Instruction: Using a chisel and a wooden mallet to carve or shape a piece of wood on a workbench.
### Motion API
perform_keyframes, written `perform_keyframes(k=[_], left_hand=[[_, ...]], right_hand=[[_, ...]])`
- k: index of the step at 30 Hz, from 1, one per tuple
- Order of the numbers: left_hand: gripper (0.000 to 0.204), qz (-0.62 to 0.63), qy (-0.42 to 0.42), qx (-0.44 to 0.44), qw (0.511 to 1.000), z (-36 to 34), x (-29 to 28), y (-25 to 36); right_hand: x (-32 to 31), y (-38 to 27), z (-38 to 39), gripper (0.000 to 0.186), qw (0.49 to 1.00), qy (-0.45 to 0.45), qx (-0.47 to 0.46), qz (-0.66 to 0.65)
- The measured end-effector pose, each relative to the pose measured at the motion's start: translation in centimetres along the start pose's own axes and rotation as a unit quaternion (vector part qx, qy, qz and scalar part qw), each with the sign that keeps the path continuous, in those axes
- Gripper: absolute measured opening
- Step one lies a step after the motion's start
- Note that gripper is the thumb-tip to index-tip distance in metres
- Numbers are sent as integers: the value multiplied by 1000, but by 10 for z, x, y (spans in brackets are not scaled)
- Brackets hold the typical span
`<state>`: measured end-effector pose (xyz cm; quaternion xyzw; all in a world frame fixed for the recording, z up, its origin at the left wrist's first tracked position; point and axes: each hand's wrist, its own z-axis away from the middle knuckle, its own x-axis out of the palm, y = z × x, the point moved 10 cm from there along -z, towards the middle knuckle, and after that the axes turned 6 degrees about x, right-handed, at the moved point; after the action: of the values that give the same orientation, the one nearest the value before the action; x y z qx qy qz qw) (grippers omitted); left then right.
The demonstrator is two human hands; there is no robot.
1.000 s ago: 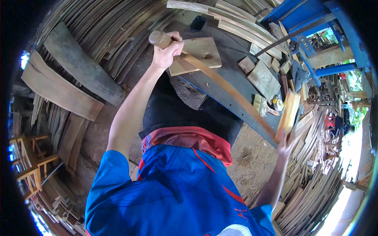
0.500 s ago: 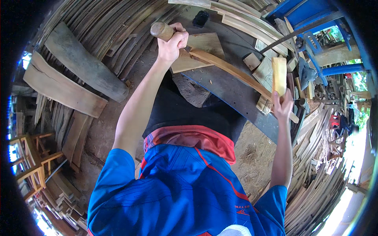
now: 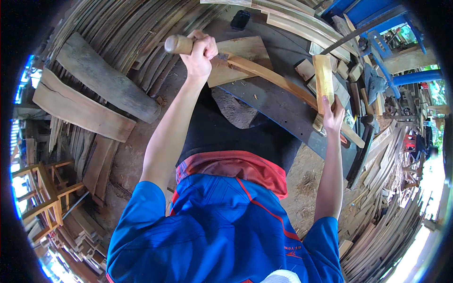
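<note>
My left hand (image 3: pixel 200 59) is closed round a thick cylindrical wooden handle (image 3: pixel 177 43); a small dark metal piece beside the fist is too unclear to identify. A long narrow wooden strip (image 3: pixel 278 80) runs diagonally from near that fist over a square wooden board (image 3: pixel 250 49) and a dark work surface (image 3: pixel 269 104). My right hand (image 3: pixel 332 113) grips a pale yellow wooden block (image 3: pixel 323 78), held upright in the picture above the strip's right part.
A blue metal machine (image 3: pixel 410 73) and a toothed blade (image 3: pixel 351 35) are at upper right. Offcuts (image 3: pixel 304 69) lie on the surface. Planks (image 3: pixel 89 113) are stacked around the left and right. A wooden frame (image 3: pixel 45 198) stands lower left, a black container (image 3: pixel 240 19) at the top.
My right hand and the yellow block have moved up and slightly left. My left hand rose slightly, then shifted left with the handle. The strip's right end now shows past my right hand.
</note>
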<state>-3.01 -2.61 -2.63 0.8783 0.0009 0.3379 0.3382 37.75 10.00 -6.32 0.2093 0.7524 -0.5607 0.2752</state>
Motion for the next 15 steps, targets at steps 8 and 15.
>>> perform_keyframes(k=[8,15], left_hand=[[23,-6,-20,24,1000,15,-1,7],[22,-19,-49,20,998,15,6,9]], right_hand=[[9,10,2,37,999,-35,-4,24],[4,2,17,36,998,15,-44,-42]])
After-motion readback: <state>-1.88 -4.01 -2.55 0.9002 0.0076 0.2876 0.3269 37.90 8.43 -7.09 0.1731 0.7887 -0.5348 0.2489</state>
